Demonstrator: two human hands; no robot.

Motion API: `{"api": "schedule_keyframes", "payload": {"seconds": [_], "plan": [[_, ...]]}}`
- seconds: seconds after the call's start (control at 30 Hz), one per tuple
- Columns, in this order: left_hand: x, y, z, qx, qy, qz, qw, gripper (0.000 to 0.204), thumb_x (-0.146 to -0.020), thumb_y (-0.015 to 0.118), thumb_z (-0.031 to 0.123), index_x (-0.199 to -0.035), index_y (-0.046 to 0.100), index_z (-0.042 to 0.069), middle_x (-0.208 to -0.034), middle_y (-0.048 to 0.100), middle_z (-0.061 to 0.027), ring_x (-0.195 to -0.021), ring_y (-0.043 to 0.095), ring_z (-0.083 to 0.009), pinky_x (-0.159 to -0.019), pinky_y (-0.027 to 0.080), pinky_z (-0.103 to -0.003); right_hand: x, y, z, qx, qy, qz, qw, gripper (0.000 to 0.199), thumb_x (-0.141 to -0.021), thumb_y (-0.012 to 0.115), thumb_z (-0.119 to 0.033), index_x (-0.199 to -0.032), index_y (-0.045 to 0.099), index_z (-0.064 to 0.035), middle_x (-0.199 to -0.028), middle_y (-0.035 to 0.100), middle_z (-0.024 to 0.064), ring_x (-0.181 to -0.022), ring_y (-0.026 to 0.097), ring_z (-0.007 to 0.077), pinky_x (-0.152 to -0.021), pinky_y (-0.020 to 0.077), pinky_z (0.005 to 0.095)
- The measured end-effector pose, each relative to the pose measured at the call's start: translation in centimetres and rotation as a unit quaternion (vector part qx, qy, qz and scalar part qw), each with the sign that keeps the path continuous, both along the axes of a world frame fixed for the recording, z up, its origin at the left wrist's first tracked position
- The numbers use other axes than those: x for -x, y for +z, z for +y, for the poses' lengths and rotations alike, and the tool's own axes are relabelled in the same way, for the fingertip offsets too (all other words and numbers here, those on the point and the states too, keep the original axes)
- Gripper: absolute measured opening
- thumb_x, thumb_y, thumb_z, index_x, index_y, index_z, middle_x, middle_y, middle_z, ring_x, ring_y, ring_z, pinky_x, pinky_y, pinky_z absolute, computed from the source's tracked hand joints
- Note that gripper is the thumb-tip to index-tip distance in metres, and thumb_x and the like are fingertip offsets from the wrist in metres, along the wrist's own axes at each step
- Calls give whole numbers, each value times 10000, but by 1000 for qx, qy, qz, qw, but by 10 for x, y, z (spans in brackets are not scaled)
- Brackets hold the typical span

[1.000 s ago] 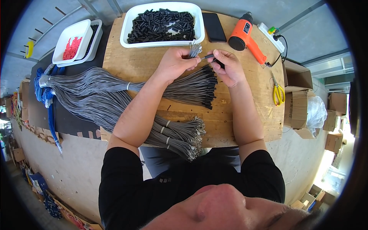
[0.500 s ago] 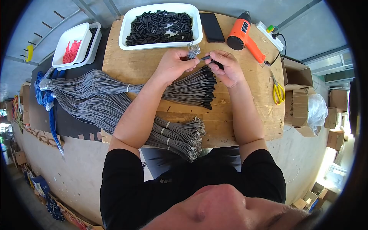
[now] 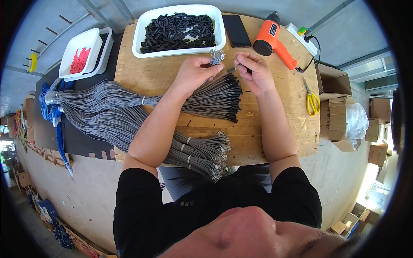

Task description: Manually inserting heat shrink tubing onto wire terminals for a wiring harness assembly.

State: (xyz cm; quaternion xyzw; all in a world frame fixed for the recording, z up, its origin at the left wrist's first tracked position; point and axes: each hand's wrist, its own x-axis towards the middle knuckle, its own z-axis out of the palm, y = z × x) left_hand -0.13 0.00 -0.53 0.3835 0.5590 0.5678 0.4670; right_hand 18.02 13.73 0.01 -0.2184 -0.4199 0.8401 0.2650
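My left hand point(image 3: 195, 75) is closed around a bunch of grey wires whose silvery terminal ends point(image 3: 217, 56) stick up above the fingers. Just to its right, my right hand point(image 3: 257, 74) has its fingers curled in, with black tubing pieces point(image 3: 248, 70) partly showing in the grip. A short dark tube point(image 3: 232, 69) sits in the gap between the two hands; whether the fingers touch it is hard to tell. Below the hands fans a sheaf of grey wires with black-sleeved ends point(image 3: 234, 101). Nearer me lie tied bundles with bare metal ends point(image 3: 219, 148).
A white tub point(image 3: 137, 45) of black tube pieces stands at the back, beside a phone point(image 3: 236, 31). To the right are an orange heat gun point(image 3: 274, 38), a power strip point(image 3: 303, 38) and yellow-handled snips point(image 3: 312, 104). White trays point(image 3: 64, 64), one with red pieces, stand left.
My right hand has drawn slightly right, away from the left hand, and its fingertips have come off the end of the dark tube. My left hand stays nearly in place.
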Motion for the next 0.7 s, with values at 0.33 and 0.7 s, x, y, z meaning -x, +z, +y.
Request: {"api": "schedule_keyframes", "payload": {"seconds": [0.33, 0.7], "plan": [[-3, 6, -3, 6, -41, 20, 999, 180, -910, 740, 127, -1022, 752, -13, -822, 703, -13, -704, 586, -64, -663, 497, -233, 7, 6, -16, -110, -8, -76, 991, 183, -911, 732, -92, -1068, 703, -4, -857, 658, 5, -647, 478, 32, -542, 344, 182], [-2, 3, -3, 24, -50, 23, 998, 185, -910, 743, 157, -992, 758, -9, -815, 700, -12, -698, 583, -66, -647, 483, -221, 7, 4, -16, -104, -7, -76, 992, 136, -917, 729, -95, -1016, 704, -4, -826, 648, -5, -651, 491, 39, -563, 362, 182]]}}
